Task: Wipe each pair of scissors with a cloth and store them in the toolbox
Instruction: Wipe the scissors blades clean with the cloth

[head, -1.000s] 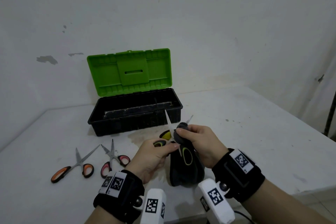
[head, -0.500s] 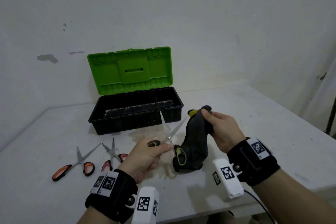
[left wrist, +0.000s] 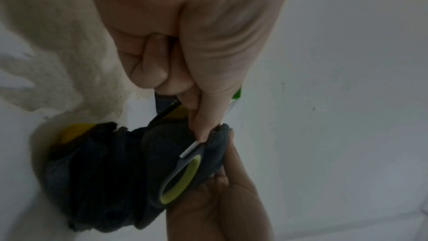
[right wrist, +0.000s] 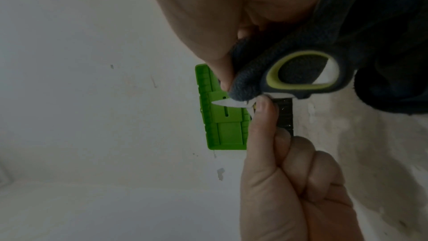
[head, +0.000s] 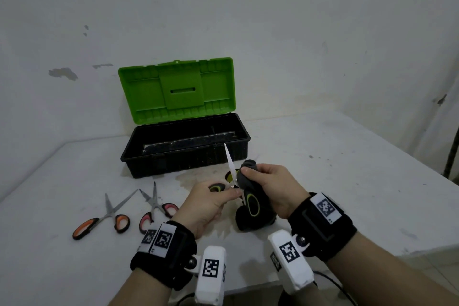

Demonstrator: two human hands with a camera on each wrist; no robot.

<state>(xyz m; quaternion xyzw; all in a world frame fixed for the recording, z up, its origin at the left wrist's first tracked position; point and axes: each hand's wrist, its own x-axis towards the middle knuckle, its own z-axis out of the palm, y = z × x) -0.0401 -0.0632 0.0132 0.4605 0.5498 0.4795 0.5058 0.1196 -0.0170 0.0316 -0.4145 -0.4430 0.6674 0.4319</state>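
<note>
My left hand (head: 213,196) pinches a pair of black scissors with yellow-green handle loops (head: 252,205) near the pivot, blades spread, one blade (head: 230,164) pointing up toward the toolbox. My right hand (head: 268,186) grips a dark grey cloth (head: 250,216) bunched round the other blade, which is hidden inside it. In the wrist views the cloth (left wrist: 129,168) wraps the scissors (right wrist: 303,74) just past the handle loop. The toolbox (head: 185,156) stands behind, black tray open, green lid (head: 177,90) raised.
Two more pairs lie on the white table at the left: orange-handled scissors (head: 104,218) and pink-handled scissors (head: 155,208), both spread. A stained patch marks the table in front of the toolbox. The table's front edge (head: 372,253) runs close to my wrists.
My right hand, which had slid the cloth out past the blade tip to the right, has come back and closed the cloth round the blade near the pivot. The left hand kept its hold.
</note>
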